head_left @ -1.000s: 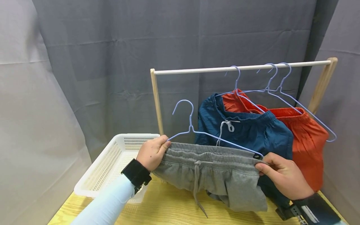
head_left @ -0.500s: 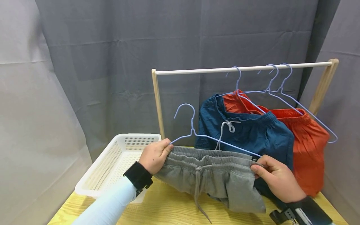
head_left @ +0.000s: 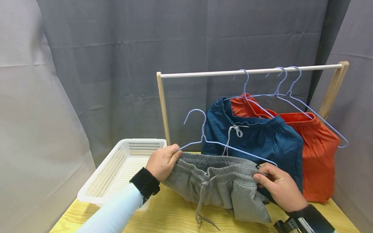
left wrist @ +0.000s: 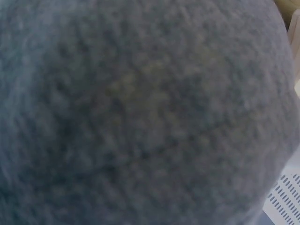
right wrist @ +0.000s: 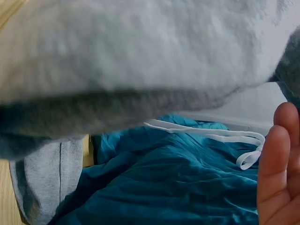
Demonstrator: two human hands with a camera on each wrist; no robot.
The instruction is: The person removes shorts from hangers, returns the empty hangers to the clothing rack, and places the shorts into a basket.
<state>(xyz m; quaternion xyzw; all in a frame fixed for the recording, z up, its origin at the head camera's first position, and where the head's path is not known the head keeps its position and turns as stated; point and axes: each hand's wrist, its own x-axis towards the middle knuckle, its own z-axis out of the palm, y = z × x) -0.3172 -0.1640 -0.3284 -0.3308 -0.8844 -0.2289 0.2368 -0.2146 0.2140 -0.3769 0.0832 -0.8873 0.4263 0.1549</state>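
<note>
Grey drawstring shorts (head_left: 215, 184) hang just above the table in the head view, their waistband stretched between both hands. At its left end, my left hand (head_left: 161, 163) grips the waistband together with the left arm of a lilac wire hanger (head_left: 203, 132). The hanger's hook points up, and its right arm slopes down behind my right hand (head_left: 278, 186). That hand pinches the waistband's right end near a small black tag. Grey cloth (left wrist: 150, 112) fills most of the left wrist view. In the right wrist view, fingers (right wrist: 276, 164) show beside the grey cloth.
A wooden rack (head_left: 204, 73) stands behind, with several lilac hangers on its right half. Blue shorts (head_left: 262, 139) and orange shorts (head_left: 320, 155) hang there, close behind my right hand. A white perforated basket (head_left: 100, 168) sits at the left on the wooden table (head_left: 166, 216).
My right hand has moved left and slightly down with the waistband's end, which now sags more. The hanger has shifted down and right, its right tip now past the waistband. My left hand barely moved.
</note>
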